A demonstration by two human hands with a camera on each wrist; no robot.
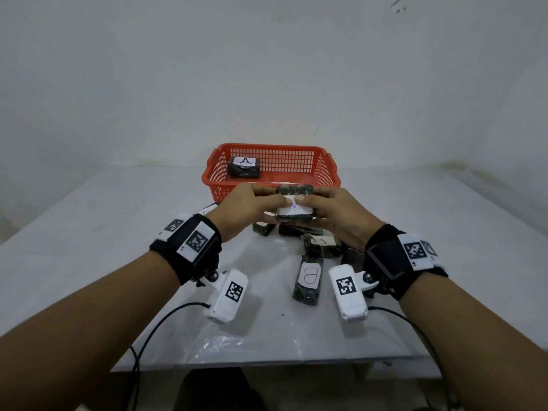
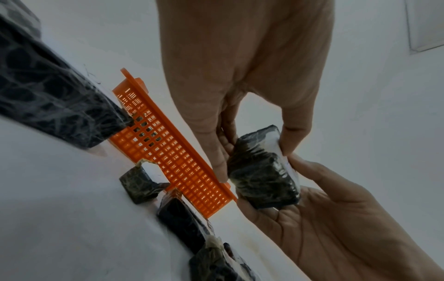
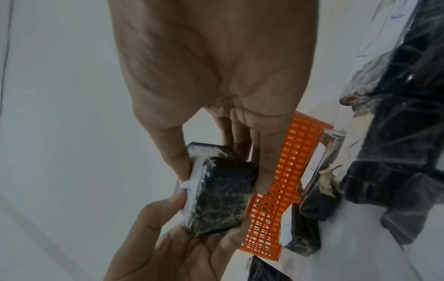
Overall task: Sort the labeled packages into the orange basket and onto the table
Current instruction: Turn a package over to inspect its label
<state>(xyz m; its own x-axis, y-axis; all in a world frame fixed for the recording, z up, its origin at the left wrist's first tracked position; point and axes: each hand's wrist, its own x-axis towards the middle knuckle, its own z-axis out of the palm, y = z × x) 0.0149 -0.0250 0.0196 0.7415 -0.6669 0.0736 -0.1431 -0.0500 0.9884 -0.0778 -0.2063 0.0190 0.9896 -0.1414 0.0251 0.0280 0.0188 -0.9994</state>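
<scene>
Nearest the camera, a dark wrapped package marked "B" [image 1: 307, 279] lies flat on the white surface [image 1: 89, 262], on the near side of the orange basket [image 1: 326, 170] and well apart from it. Just beyond, a loose cluster of similar packages [image 1: 321, 246] sits between that package and the basket, one of them showing a partly legible white label. Above the cluster, both hands meet on a single package with a white label marked "A" [image 1: 294, 206], held clear of the surface just in front of the basket's near wall. The left hand [image 1: 246, 210] grips its left end, thumb across the label and fingers curled behind; the right hand [image 1: 336, 218] closes on the right end in the same way, thumb tip on the label. The wrist views show the thumbs pressing the labelled face and the fingers wrapped round the dark back. Farther off, inside the basket toward its left end, rests another package marked "A" [image 1: 244, 167], label up. The basket stands at the surface's far edge, near the pale wall [image 1: 267, 69].
</scene>
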